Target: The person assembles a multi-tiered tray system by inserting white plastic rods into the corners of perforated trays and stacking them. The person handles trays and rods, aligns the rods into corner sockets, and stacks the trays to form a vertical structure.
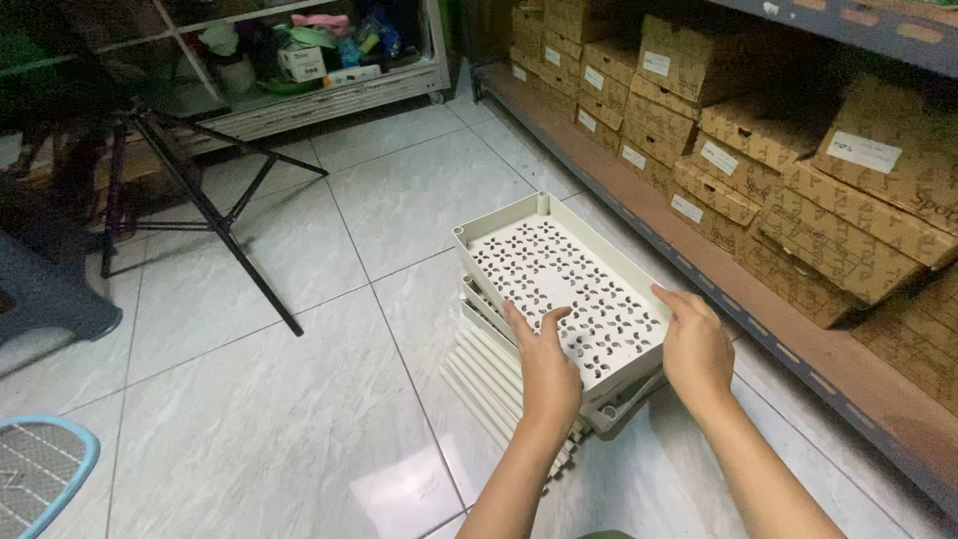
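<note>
- Pale grey plastic makes up the top tray [559,274], a shallow rectangle with a raised rim, small corner posts and a floor pierced by rows of round and oblong holes.
- Head view: the top tray sits on a stack of like trays [499,374] on the tiled floor [299,419], turned a little askew, so the ribbed edges of the lower ones show beneath and to the near left of the fingers.
- Left hand [547,364] grips the near left rim of the top tray; its fingers [521,321] curl over the edge, with the thumb pressed inside on the perforated floor.
- Right hand [696,344] clasps the near right corner; its fingers [671,297] lie close together along the rim, and the thumb cannot be seen.
- Beyond the right fingers, a low shelf [798,349] carries stacked brown cardboard boxes [798,200] with white labels.
- Far off to the left of the left fingers stand a black tripod [210,215] and a dark stool [50,289]; a blue-rimmed mesh thing [40,474] lies at the near left corner.
</note>
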